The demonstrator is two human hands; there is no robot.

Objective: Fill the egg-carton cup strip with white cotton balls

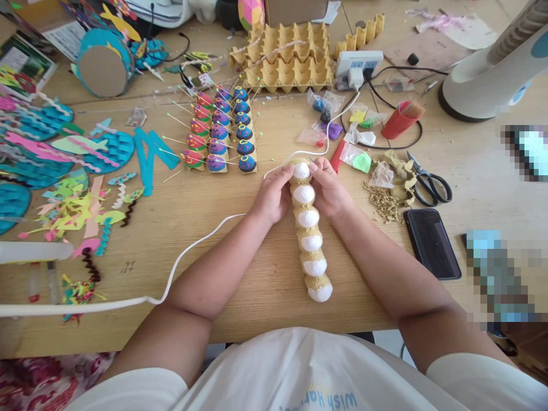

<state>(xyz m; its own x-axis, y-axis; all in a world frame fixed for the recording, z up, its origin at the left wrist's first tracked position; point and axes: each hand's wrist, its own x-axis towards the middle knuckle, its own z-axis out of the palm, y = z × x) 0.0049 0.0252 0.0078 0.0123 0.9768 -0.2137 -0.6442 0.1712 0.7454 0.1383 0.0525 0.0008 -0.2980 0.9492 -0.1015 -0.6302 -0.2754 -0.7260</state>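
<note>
Between my two hands is a strip of egg carton (311, 242), its several cups capped in white. It runs from my fingers toward me, the near end over the table's front part. My left hand (276, 193) grips the far end from the left, thumb by the top white cap. On the other side my right hand (329, 188) pinches the same end, fingers partly hidden behind the strip. Beyond my left hand stand three painted carton strips, one red and green (199, 130), one purple and blue (219, 134), one dark blue and yellow (244, 132), with pins stuck out sideways.
Egg trays (286, 57) and a power strip (359, 61) lie at the back. To the right are clay bags (361, 160), a red cup of sticks (402, 119), scissors (432, 185) and a phone (433, 242). A white cable (184, 254) crosses the left; paper scraps (68, 211) spread there.
</note>
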